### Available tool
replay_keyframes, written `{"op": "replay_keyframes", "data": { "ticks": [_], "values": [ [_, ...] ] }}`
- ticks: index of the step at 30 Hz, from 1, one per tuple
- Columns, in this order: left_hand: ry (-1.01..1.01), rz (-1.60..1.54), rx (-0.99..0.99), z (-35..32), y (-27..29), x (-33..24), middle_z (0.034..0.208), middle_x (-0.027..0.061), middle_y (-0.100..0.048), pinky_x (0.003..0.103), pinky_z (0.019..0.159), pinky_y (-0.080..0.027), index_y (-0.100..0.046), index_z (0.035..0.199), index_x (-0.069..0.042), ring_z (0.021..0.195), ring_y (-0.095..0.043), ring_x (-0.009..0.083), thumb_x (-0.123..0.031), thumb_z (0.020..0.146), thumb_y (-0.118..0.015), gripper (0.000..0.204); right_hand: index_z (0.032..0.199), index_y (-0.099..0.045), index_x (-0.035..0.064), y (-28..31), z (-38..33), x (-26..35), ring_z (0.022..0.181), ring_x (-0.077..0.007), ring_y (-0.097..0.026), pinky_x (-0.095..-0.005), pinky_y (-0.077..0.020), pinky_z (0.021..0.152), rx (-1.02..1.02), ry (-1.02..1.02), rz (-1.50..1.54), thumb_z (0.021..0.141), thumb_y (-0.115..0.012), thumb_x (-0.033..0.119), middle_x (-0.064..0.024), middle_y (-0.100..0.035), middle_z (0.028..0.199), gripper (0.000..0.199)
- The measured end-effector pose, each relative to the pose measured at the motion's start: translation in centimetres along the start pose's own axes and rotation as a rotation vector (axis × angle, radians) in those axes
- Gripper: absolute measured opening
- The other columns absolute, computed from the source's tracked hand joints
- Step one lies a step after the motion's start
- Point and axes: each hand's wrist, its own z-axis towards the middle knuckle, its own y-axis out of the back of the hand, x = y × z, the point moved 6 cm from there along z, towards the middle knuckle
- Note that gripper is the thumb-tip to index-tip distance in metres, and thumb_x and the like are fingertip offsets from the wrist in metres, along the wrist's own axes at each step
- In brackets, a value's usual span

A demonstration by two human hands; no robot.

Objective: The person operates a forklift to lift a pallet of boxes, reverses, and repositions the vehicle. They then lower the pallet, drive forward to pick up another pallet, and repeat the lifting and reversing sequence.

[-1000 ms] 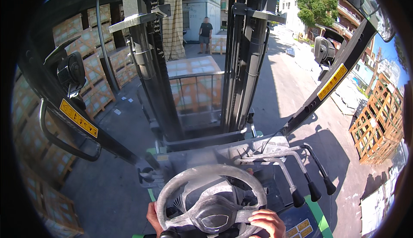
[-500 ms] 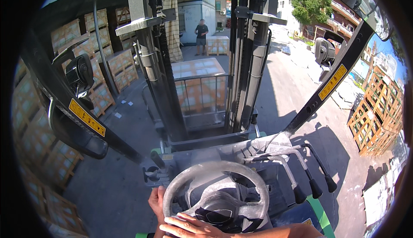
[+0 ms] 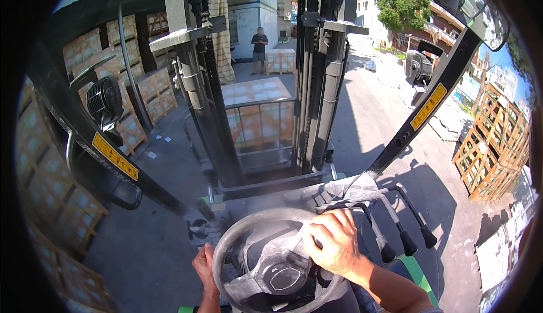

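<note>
Your right hand (image 3: 335,244) is closed over the upper right rim of the steering wheel (image 3: 277,256), fingers curled around it, while your left hand (image 3: 205,268) grips the wheel's left edge from outside. The wheel sits low in front of you, just behind the forklift mast (image 3: 317,70). The black control levers (image 3: 399,231) stand just right of the wheel, and a stacked pallet load (image 3: 257,115) rests beyond the mast.

Both hands, the left hand (image 3: 205,268) and the right hand (image 3: 335,242), are seen bare. No gloves are worn. The forearms are left uncovered by sleeves.
</note>
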Motion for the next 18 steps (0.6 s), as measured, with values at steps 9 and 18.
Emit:
{"op": "replay_keyframes", "data": {
  "ticks": [9, 18],
  "values": [
    [0.003, 0.022, 0.024, 0.5, -1.4, 0.2, 0.056, 0.0016, -0.040, 0.038, 0.052, -0.034, -0.052, 0.066, 0.001, 0.059, -0.035, 0.0100, -0.030, 0.106, -0.056, 0.050, 0.085, -0.068, 0.0074, -9.0, -9.0, 16.8, 0.097, -0.0231, -0.061, -0.0400, -0.0496, 0.093, 0.253, 0.276, 0.504, 0.082, -0.070, 0.019, -0.0060, -0.062, 0.096, 0.012],
    [0.002, -0.142, 0.030, -0.1, -1.9, 0.1, 0.061, -0.0046, -0.050, 0.031, 0.052, -0.034, -0.055, 0.067, -0.005, 0.060, -0.041, 0.0059, -0.028, 0.109, -0.055, 0.048, 0.085, -0.065, 0.0114, 2.8, -5.1, -2.7, 0.087, -0.0234, -0.064, -0.0408, -0.0455, 0.079, 0.002, -0.121, 0.040, 0.077, -0.080, 0.009, -0.0021, -0.066, 0.090, 0.017]
  ]
}}
